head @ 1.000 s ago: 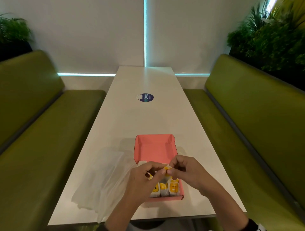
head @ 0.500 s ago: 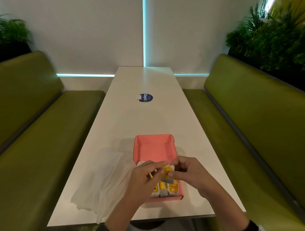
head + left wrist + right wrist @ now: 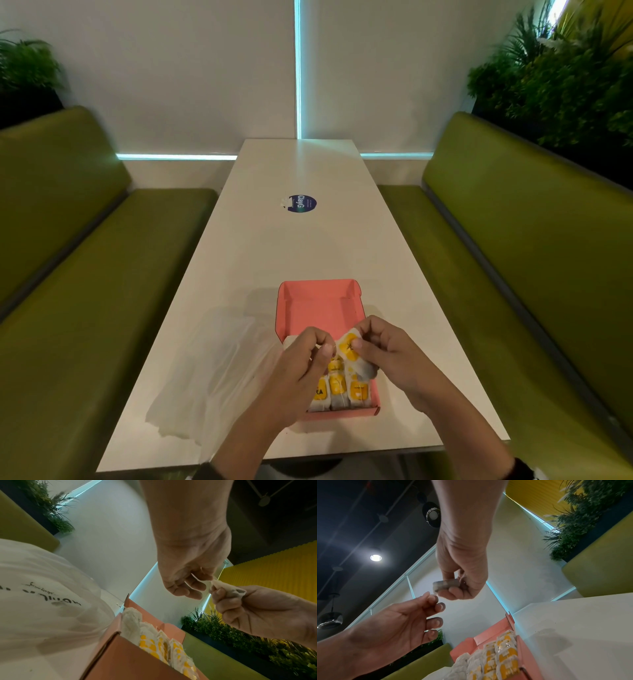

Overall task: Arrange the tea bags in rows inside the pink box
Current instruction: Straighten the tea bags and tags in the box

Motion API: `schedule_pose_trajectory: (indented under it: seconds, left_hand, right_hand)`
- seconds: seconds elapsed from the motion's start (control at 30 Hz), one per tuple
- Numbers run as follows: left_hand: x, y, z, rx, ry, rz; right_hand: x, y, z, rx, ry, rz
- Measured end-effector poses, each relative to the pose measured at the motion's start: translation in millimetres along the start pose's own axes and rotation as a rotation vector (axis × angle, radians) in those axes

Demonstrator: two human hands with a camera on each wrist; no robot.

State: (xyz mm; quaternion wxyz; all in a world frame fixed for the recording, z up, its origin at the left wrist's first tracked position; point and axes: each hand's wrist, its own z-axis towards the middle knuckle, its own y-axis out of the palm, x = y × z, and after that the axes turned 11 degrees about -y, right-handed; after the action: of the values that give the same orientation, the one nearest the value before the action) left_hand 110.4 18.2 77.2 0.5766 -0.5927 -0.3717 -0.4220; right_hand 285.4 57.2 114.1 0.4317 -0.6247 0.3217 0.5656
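- pink box: cardboard, lid open, standing on the near end of the white table; the far half of its floor is bare.
- tea bags in box: white sachets with yellow tags, laid side by side in a row along the near wall; further sachets behind them, partly hidden by the hands.
- held tea bag: white sachet with a yellow tag, raised above the middle of the box, tilted.
- right hand: fingers curled, thumb and fingertips pinching the held tea bag along its right side.
- left hand: fingers curled, thumb and forefinger pinched together just beside the left edge of the held tea bag; whether they grip its string or paper edge cannot be told.
- plastic bag: translucent white, with dark print on it in the left wrist view, crumpled on the table just left of the box.
- round sticker: dark blue, on the table well beyond the box.
- green benches: one on each side of the table.
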Motion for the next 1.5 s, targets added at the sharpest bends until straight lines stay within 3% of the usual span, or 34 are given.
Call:
schedule_pose_trajectory:
  seconds: [0.2,0.33,0.4,0.57,0.7,0.8,1.0,1.2,1.5]
  left_hand:
    - [0,2,-3,-0.109,0.056,-0.004]
    - [2,2,-1,0.071,0.207,-0.053]
    - [1,1,1,0.098,0.229,-0.076]
    - [1,1,-4,-0.124,0.078,-0.103]
    - [-5,4,0,0.023,-0.024,-0.015]
    - [-6,3,1,0.034,-0.006,0.015]
    - [-8,5,-3,-0.045,0.088,0.026]
    - [-4,7,-6,0.033,0.146,0.009]
    - [-1,6,-5,0.111,0.104,0.035]
  right_hand:
    - [-4,2,-1,0.076,0.033,0.024]
    - [-3,2,-1,0.053,0.045,-0.027]
    - [-4,2,-1,0.045,0.046,-0.026]
    - [-2,3,0,0.099,0.028,0.070]
    - [-3,2,-3,0.001,0.051,0.196]
    - [-4,-2,-5,-0.068,0.044,0.250]
    - [3,1,0,0.102,0.009,0.311]
    - [6,8,1,0.190,-0.004,0.375]
    - [4,12,2,0.151,0.078,0.312]
